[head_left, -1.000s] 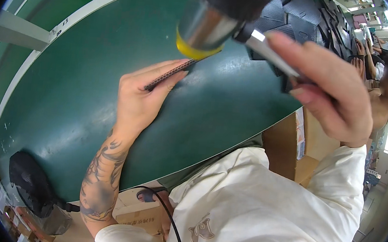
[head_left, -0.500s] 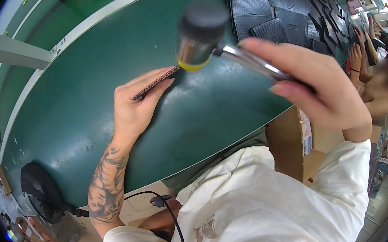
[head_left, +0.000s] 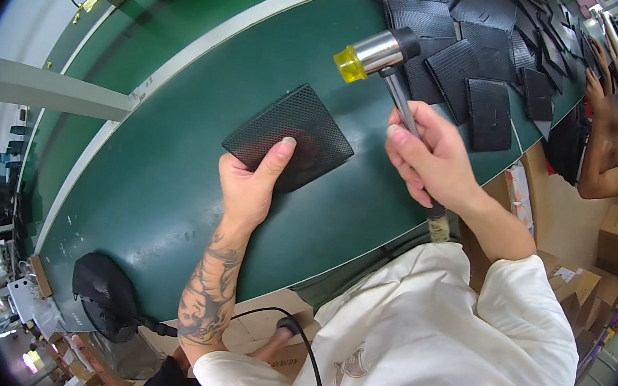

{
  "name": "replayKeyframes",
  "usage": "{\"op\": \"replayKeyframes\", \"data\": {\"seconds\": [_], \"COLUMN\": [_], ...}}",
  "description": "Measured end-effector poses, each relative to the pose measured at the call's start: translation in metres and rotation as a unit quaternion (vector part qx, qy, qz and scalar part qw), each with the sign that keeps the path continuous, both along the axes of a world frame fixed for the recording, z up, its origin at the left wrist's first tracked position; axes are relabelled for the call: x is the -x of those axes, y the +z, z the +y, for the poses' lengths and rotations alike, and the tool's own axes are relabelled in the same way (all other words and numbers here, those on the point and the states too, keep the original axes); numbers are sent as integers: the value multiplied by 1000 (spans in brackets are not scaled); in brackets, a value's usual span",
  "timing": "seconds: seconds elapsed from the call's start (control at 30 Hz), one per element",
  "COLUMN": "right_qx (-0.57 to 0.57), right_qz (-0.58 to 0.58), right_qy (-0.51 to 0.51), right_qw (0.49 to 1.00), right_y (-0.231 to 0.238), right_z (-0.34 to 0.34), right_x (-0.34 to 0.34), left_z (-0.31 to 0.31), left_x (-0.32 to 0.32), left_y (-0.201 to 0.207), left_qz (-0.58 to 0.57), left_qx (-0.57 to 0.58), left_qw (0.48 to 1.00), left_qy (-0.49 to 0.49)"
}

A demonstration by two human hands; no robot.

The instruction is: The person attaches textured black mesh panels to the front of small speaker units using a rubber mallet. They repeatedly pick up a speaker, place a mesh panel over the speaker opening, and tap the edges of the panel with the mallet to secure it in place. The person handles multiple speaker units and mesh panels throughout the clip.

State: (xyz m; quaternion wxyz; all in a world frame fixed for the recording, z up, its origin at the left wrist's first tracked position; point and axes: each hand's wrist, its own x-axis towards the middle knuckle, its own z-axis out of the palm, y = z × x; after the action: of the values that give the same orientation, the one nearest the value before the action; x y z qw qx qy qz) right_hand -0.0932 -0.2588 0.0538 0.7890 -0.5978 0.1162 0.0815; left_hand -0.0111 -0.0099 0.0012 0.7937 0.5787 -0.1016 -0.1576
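My left hand point(head_left: 256, 180) is closed on a black textured wallet-like piece point(head_left: 304, 128), thumb on top and the fingers hidden beneath. The piece is tilted with its broad woven-pattern face showing, above the green table. To the right, my right hand point(head_left: 437, 157) grips the handle of a mallet point(head_left: 376, 55). The mallet has a shiny metal head with a yellow face on the left end and a black face on the other. Its head is raised clear of the black piece.
Many similar black pieces point(head_left: 483, 42) lie in an overlapping pile at the far right of the green table point(head_left: 136, 190). A black bag point(head_left: 106, 296) rests at the near left edge. Another person point(head_left: 615, 150) works at the right; cardboard boxes point(head_left: 617, 233) stand beyond.
The mallet has come away from the black piece's edge, rightward, and its head has turned. My left hand has rotated the piece from edge-on to broad face up.
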Motion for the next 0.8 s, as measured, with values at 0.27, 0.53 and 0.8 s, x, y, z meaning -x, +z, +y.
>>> {"op": "replayKeyframes", "data": {"seconds": [0.27,0.53,0.8], "right_qx": [68,79,-54], "right_qz": [-3,-13,13], "right_qy": [-2,-2,-66], "right_qw": [998,997,996], "right_y": [-16,-17,-4], "right_z": [18,31,15], "right_x": [0,-3,-20], "left_z": [-1,2,0], "left_x": [5,4,-17], "left_y": [1,5,3], "left_qz": [-2,9,-225], "left_qx": [-29,-55,-85], "left_qw": [999,995,969], "left_qy": [-28,-79,51]}}
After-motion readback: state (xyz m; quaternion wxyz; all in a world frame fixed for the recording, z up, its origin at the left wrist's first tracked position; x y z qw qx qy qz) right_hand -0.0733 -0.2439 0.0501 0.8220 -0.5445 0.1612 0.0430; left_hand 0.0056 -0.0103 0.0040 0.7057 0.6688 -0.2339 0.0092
